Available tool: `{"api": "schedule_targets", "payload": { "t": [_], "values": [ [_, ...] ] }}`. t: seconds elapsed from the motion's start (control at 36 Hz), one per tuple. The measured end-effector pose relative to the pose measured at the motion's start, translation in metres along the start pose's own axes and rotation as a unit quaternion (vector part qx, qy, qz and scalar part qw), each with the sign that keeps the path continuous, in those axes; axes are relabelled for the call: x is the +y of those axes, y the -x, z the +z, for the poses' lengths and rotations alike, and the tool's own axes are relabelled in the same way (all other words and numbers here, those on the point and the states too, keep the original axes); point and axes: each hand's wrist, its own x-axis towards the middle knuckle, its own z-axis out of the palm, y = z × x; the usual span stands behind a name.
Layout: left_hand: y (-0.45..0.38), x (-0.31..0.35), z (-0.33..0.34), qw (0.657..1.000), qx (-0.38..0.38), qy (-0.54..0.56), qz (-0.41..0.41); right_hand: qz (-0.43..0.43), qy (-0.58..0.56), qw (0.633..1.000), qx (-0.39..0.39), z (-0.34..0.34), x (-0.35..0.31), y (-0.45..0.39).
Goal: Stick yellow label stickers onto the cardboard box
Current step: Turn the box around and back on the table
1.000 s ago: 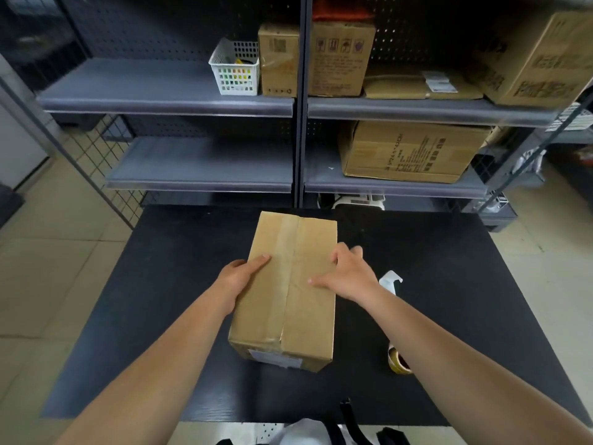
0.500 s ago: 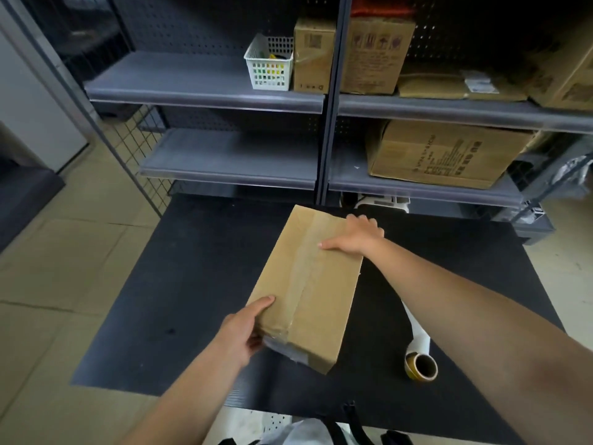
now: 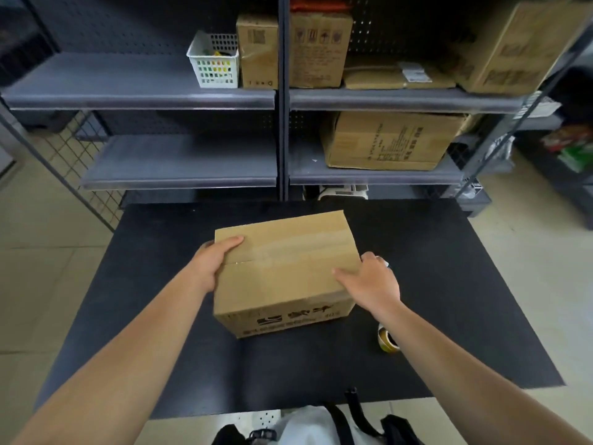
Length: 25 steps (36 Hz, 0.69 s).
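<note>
Brown taped cardboard box [image 3: 285, 271] at frame centre on the black surface [image 3: 449, 284], clasped by my left grip [image 3: 215, 264] and right grip [image 3: 372, 284]; I should square it before labelling.

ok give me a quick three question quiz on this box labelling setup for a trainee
1. True or false: a yellow sticker already shows on the brown cardboard box standing on the black table.
2. Which hand grips the box's left end? A) left hand B) right hand
3. Fill in: the small yellowish tape roll lies on the table to the box's ____.

Key: 1 false; 2 A; 3 right, partly hidden behind the right forearm.
</note>
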Motion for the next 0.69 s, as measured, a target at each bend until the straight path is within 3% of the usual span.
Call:
{"api": "schedule_targets", "payload": {
  "t": [0.17,0.31,0.36,0.44,0.47,0.53,0.58,0.64,0.69],
  "values": [
    [0.005,0.001,0.014,0.998,-0.041,-0.041,-0.014,0.026,-0.021,0.999,0.008,0.018,0.02,0.016],
    [0.005,-0.001,0.012,0.997,-0.028,0.072,0.004,0.02,-0.041,0.999,0.016,0.016,0.021,0.016],
    [-0.003,-0.011,0.001,0.994,0.016,0.103,0.013,0.038,-0.12,0.992,0.014,0.012,0.024,0.014],
    [-0.02,-0.047,-0.024,0.993,0.084,0.02,0.076,0.094,-0.332,0.938,0.04,0.013,0.041,0.008],
    [-0.03,-0.069,-0.037,0.992,0.081,-0.042,0.086,0.105,-0.353,0.928,0.047,0.016,0.051,0.005],
    [-0.047,-0.115,-0.061,0.976,0.024,-0.197,0.091,0.103,-0.317,0.943,0.01,0.027,0.074,0.002],
    [-0.036,-0.142,-0.068,0.949,-0.056,-0.295,0.097,0.066,-0.266,0.959,-0.075,0.041,0.095,0.002],
    [-0.003,-0.144,-0.053,0.944,-0.103,-0.298,0.097,0.021,-0.243,0.959,-0.145,0.055,0.106,0.0],
    [0.013,-0.145,-0.035,0.955,-0.103,-0.257,0.103,-0.014,-0.235,0.958,-0.166,0.066,0.107,-0.005]
  ]
}}
